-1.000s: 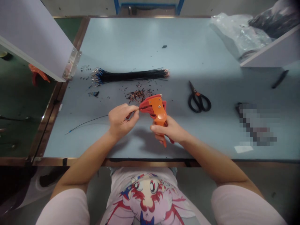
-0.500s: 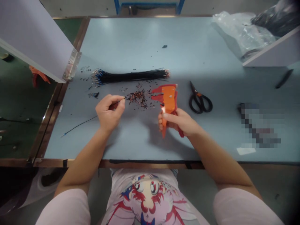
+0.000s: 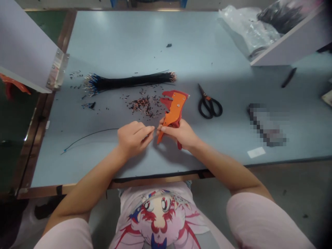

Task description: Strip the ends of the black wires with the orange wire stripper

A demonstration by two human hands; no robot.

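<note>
Presently:
- Left hand [image 3: 132, 139]: narrow pinch on thin black wire [image 3: 90, 136], tail trailing over blue-grey workbench [image 3: 77, 166]
- Right hand [image 3: 180, 134]: firm wrap around orange wire stripper [image 3: 174, 110]
- Stripper: just beside left fingertips, near wire clippings [image 3: 140, 104]

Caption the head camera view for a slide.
Left hand pinches a thin black wire beside the orange wire stripper held in the right hand.
</note>
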